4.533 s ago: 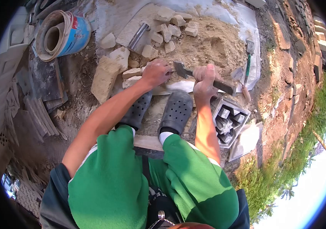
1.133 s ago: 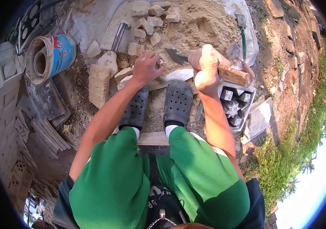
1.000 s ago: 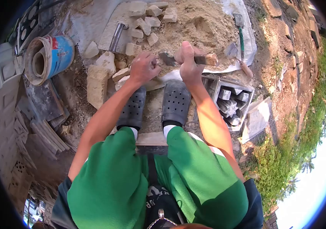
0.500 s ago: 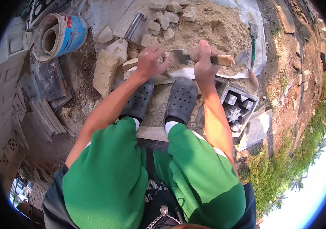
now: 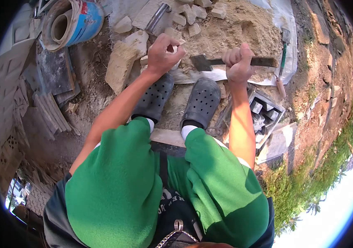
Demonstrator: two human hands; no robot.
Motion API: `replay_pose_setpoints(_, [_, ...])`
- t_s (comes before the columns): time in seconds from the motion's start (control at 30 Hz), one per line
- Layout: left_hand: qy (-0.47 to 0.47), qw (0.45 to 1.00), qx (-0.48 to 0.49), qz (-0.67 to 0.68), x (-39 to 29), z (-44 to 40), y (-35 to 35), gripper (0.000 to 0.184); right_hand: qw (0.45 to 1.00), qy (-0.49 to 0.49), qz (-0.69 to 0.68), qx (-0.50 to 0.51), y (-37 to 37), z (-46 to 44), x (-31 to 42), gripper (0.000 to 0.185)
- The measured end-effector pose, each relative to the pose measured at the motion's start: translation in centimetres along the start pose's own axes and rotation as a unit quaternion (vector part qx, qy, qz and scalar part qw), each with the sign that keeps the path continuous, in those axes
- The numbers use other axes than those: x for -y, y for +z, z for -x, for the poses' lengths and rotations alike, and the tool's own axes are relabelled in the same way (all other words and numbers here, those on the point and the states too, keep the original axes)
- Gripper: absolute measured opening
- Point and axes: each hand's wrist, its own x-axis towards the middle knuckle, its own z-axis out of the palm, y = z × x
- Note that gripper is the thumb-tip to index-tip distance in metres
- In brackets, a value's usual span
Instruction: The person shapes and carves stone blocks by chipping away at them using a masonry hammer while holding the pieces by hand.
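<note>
My right hand (image 5: 239, 64) is wrapped round the handle of a hatchet-like tool (image 5: 202, 63), its flat metal head pointing left toward my other hand. My left hand (image 5: 165, 53) has its fingers curled, thumb and fingertips close round a small pale piece (image 5: 180, 42) that is mostly hidden. Beyond both hands lie a heap of sandy soil (image 5: 236, 31) and several pale stone chunks (image 5: 193, 29). A metal cylinder (image 5: 157, 18) lies on a slab behind my left hand. The tool head and my left hand are apart.
A blue bucket (image 5: 86, 25) stands at the upper left beside a large stone block (image 5: 120, 66). My dark clogs (image 5: 201, 101) are below the hands. To the right are a metal mould (image 5: 263, 113), a flat slab (image 5: 280, 142) and a green-handled trowel (image 5: 284, 53).
The view has shifted, so the ground things sit farther right and higher. My left hand has risen and turned, its pinch now more visible. The tool has turned, showing its handle side-on.
</note>
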Motion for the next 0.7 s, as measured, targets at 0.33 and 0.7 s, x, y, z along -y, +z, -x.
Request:
replay_pose_setpoints(0.33, [-0.001, 1.000, 0.017, -0.010, -0.1, 0.1, 0.4, 0.015, 0.991, -0.095, 0.096, 0.003, 1.1, -1.4, 4.6, 0.045])
replay_pose_setpoints(0.7, [-0.013, 1.000, 0.025, -0.014, -0.1, 0.3, -0.1, 0.012, 0.998, -0.036, 0.035, -0.038, -0.7, -1.9, 1.5, 0.045])
